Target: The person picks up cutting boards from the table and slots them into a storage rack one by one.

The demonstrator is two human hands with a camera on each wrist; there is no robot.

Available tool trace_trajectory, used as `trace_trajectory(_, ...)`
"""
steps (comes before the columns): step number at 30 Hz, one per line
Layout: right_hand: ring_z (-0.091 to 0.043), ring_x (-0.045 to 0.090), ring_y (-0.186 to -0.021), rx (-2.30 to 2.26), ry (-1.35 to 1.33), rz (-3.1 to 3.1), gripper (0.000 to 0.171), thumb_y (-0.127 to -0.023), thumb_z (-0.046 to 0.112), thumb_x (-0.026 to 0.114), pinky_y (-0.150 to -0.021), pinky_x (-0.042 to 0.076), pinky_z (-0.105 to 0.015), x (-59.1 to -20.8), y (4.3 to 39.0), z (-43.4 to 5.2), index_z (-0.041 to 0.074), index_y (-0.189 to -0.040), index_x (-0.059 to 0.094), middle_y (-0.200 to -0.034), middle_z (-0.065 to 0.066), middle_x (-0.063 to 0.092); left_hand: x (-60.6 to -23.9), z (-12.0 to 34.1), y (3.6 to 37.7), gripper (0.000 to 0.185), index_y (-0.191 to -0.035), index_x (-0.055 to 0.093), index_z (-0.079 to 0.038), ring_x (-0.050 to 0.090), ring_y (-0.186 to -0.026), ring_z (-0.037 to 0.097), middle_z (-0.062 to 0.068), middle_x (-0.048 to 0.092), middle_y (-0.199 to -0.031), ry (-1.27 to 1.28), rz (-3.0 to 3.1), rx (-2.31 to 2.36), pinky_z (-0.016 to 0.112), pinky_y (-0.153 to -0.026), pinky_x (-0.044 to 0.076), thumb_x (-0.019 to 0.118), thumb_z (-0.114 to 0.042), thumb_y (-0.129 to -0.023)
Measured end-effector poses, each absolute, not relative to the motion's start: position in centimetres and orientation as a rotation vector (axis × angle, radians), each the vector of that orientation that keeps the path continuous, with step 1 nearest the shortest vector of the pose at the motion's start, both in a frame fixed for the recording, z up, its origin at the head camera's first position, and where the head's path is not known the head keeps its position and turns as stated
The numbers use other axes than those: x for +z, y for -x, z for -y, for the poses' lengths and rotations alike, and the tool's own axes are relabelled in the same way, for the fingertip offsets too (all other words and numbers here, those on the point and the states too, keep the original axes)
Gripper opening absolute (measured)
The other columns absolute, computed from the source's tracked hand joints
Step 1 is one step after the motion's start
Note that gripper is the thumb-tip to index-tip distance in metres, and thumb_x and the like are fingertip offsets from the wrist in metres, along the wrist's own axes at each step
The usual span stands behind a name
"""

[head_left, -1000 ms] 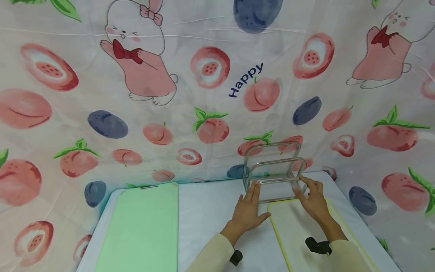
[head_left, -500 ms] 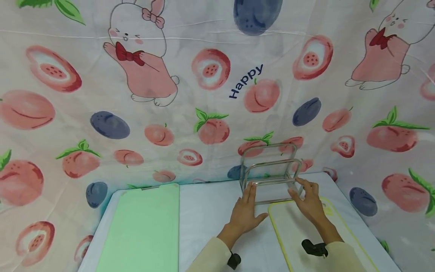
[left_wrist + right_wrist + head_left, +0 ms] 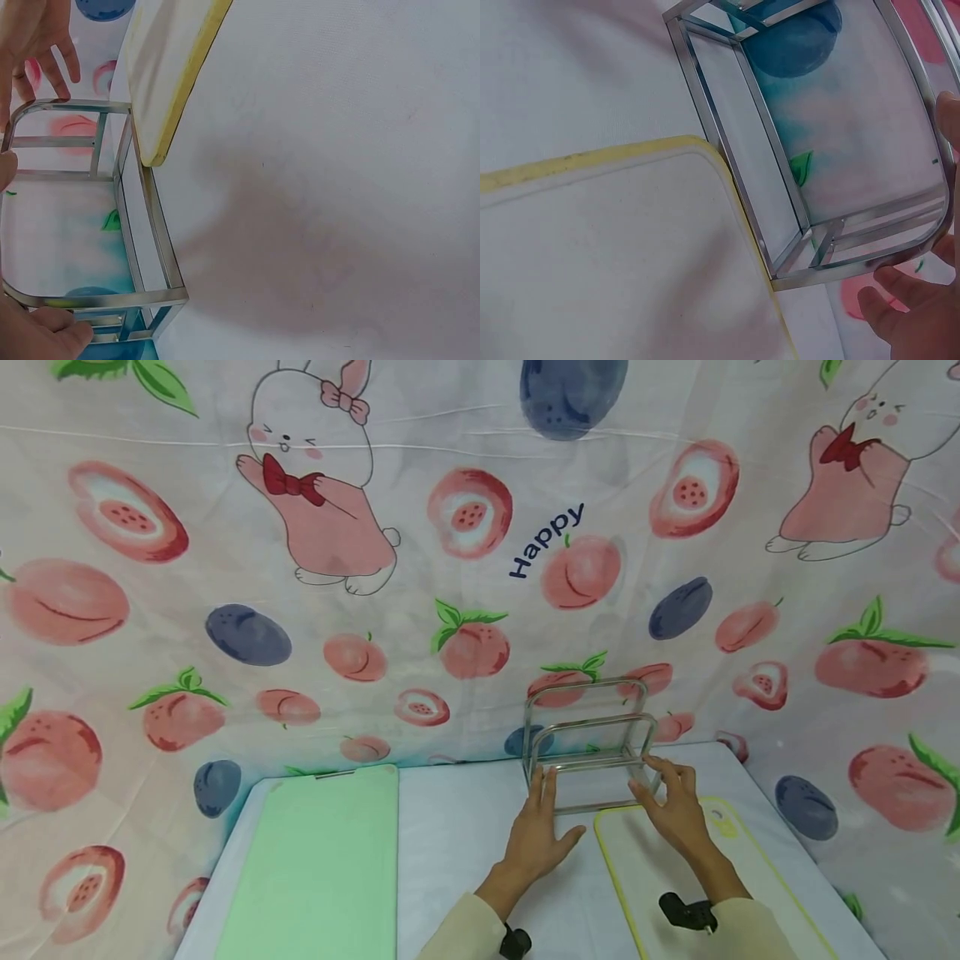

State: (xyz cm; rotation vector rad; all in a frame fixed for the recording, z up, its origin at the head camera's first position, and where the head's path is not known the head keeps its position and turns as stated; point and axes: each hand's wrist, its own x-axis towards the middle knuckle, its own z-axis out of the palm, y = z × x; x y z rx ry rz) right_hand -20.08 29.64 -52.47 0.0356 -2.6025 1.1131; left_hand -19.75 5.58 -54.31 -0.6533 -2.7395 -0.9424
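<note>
Rack base behind both hands

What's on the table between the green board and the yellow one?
Mostly bare white table. In the head view, only the left hand lies between the green board and the yellow-edged board, touching the metal rack.
</note>
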Motion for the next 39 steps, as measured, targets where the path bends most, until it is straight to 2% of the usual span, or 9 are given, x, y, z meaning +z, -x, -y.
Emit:
trace_trajectory(6, -0.043, 0.042, -0.114, 1.109, -0.044, 2.597, 0.053, -0.094, 0.031, 0.061, -0.068, 0.044, -0.059, -52.5, 20.0, -29.1, 0.009, -0.139, 0.044, -0.126, -0.021, 0.029, -54.1, -5.0, 19.5, 0.095, -0.155, 0.004, -0.014, 0.059, -0.107, 0.032, 0.013, 0.009, -0.158, 0.635, 2.736, -0.977, 0.037, -0.073, 0.054, 0.064, -0.047, -0.089)
trace_trajectory(30, -0.045, 0.045, -0.113, 1.124, -0.065, 2.566, 0.053, -0.092, 0.029, 0.063, -0.072, 0.043, -0.064, -52.4, 20.0, -27.2, 0.009, -0.138, 0.046, -0.125, -0.022, 0.031, -54.2, -3.2, 19.0, 0.094, -0.155, 0.009, -0.014, 0.06, -0.107, 0.033, 0.014, 0.013, -0.158, 0.603, 2.697, -1.051, 0.041, -0.074, 0.054, 0.069, -0.04, -0.087)
trace_trajectory(39, -0.052, 0.049, -0.107, 1.126, -0.069, 2.568, 0.053, -0.092, 0.028, 0.064, -0.071, 0.044, -0.062, -52.4, 19.8, -26.3, 0.009, -0.139, 0.046, -0.125, -0.022, 0.031, -54.1, -2.5, 18.6, 0.094, -0.154, 0.01, -0.012, 0.061, -0.103, 0.033, 0.015, 0.014, -0.157, 0.587, 2.69, -1.066, 0.041, -0.074, 0.054, 0.068, -0.044, -0.087)
